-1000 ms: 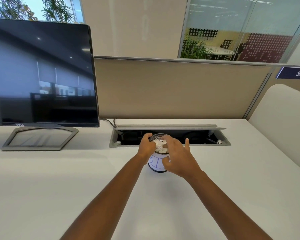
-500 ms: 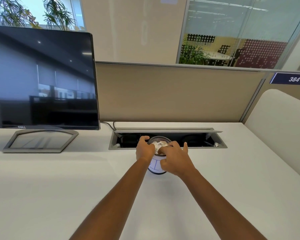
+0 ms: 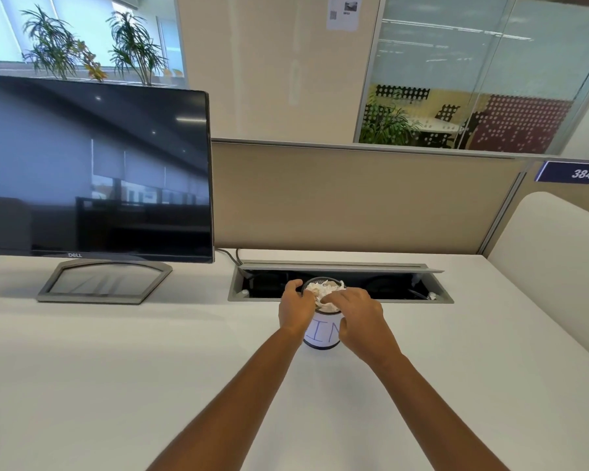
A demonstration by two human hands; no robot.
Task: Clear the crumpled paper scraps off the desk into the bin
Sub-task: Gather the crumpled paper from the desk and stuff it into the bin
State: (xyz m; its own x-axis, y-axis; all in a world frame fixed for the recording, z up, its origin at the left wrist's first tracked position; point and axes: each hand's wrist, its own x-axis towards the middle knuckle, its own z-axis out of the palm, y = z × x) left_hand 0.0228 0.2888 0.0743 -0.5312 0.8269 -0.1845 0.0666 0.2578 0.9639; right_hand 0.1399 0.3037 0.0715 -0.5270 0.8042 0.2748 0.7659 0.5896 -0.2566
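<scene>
L hand (image 3: 296, 309) grips mesh bin (image 3: 322, 336) rim, R hand (image 3: 359, 316) fingertips on crumpled paper scraps (image 3: 324, 289) inside, pinch/press unclear; task prob. nearly done.

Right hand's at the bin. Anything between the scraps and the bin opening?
Nothing visible does. The right hand is over the mouth of the bin, touching the crumpled paper scraps, which already sit inside, heaped to the rim. The left hand grips the rim at its side, not across the opening.
</scene>
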